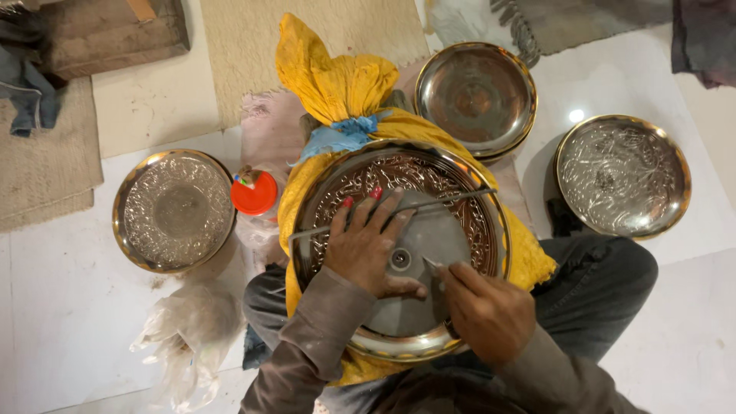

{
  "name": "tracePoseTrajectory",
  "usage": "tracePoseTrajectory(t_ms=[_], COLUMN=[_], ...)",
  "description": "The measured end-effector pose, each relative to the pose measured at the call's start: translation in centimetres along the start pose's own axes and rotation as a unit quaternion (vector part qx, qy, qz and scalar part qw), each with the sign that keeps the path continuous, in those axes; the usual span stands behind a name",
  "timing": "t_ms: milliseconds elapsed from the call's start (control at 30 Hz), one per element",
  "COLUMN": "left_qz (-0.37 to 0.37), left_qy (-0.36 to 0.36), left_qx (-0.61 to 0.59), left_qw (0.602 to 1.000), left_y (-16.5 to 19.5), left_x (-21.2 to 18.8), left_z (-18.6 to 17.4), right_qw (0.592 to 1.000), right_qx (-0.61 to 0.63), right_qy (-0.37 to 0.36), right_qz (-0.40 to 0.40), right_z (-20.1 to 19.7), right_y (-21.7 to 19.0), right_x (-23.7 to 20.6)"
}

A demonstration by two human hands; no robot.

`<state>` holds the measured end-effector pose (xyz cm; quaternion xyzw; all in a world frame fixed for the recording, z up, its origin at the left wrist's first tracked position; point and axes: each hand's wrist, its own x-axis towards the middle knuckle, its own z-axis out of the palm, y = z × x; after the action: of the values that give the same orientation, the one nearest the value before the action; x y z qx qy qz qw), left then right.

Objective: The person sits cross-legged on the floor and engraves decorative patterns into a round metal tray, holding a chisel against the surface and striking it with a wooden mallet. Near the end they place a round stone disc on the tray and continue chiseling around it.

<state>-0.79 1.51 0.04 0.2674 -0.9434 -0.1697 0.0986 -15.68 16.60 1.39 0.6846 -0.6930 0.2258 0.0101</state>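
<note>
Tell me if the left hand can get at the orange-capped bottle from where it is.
Probably yes. The left hand rests flat on the big engraved plate, holding nothing tightly, and the orange-capped bottle stands just off the plate's left rim with nothing between them.

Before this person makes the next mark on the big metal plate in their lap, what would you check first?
1. Large engraved plate resting on the yellow cushion: ok.
2. Left hand pressing flat on the plate: ok.
3. Thin metal rod under the left fingers, lying across the plate: ok.
4. Right hand gripping a pointed tool, tip on the plain centre: ok.
5. Tool sharpness: cannot tell.
6. Red-capped bottle standing clear of the plate: ok.
</note>
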Motion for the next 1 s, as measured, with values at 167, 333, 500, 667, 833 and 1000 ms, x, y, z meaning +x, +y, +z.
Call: tracePoseTrajectory(t_ms=[167, 333, 500, 667, 833, 1000], left_qz=[0.005, 0.002, -0.002, 0.005, 0.005, 0.002], left_qy=[0.002, -0.014, -0.009, 0.005, 0.008, -0.013], left_qx=[0.027, 0.001, 0.019, 0.013, 0.009, 0.002], left_qw=[1.0, 1.0, 1.0, 1.0, 1.0, 1.0], left_y=[0.0, -0.1, 0.0, -0.2, 0.0, 0.0], left_x=[-0.3, -0.2, -0.2, -0.1, -0.3, -0.2], left_z=[0.1, 0.3, 0.2, 0.0, 0.1, 0.0], right_qw=[0.999, 1.0, 0.999, 0.999, 0.999, 0.999], right_qx=[0.005, -0.008, 0.0, -0.01, 0.031, 0.02], right_qy=[0.015, 0.007, 0.018, 0.017, 0.006, 0.033], right_qz=[-0.037, -0.01, -0.049, -0.032, -0.033, -0.019], right_z=[-0.3, -0.6, 0.4, 0.0, -0.1, -0.8], right_y=[-0.2, -0.4, 0.1, 0.3, -0.3, -0.3], right_x=[0.8, 0.4, 0.9, 0.2, 1.5, 0.9])
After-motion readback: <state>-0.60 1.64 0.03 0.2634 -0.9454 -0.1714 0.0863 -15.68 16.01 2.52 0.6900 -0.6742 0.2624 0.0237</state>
